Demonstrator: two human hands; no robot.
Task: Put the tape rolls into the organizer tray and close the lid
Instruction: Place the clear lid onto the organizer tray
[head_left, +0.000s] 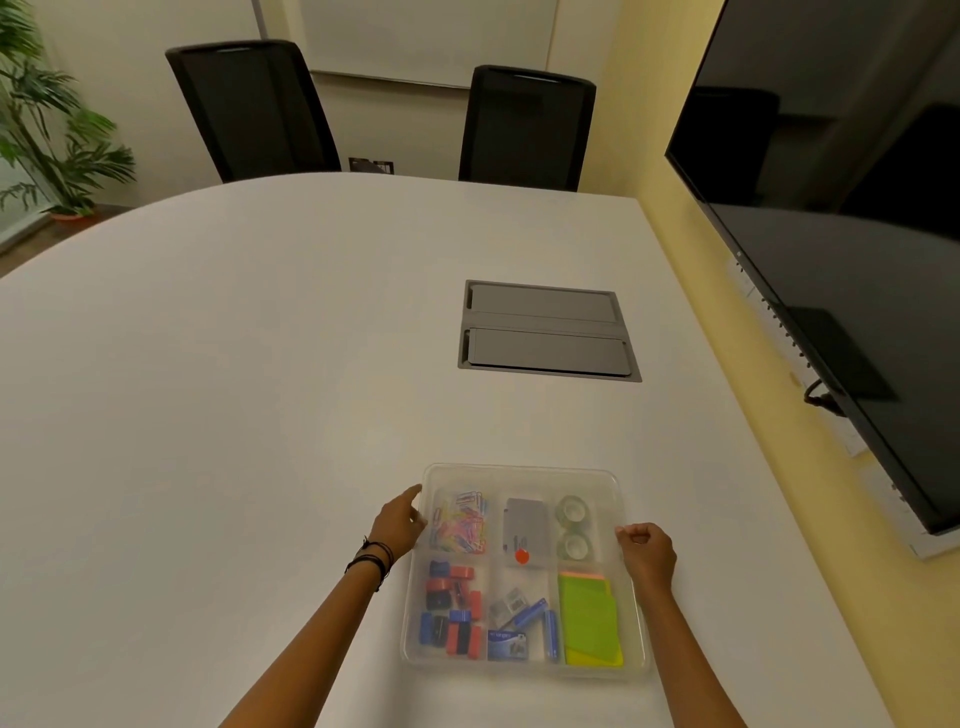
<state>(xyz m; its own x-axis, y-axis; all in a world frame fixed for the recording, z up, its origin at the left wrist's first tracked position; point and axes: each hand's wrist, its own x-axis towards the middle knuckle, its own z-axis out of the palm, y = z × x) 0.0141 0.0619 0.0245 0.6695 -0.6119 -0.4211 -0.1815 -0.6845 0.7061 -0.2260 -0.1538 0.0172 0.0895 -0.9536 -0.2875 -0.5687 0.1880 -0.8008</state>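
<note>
Plastic lid (519, 475), lower centre: press evenly down both sides, with left hand (397, 522) straight-fingered and right hand (647, 551) curled, grip unclear.

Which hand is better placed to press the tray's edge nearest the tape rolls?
Probably the right hand: it sits at the organizer tray's right rim, beside the tape rolls; the left hand is at the opposite rim.

organizer tray (519, 477): clear plastic (slightly frosted) | table (260, 364): matt white | tape rolls (574, 527): glossy
</note>
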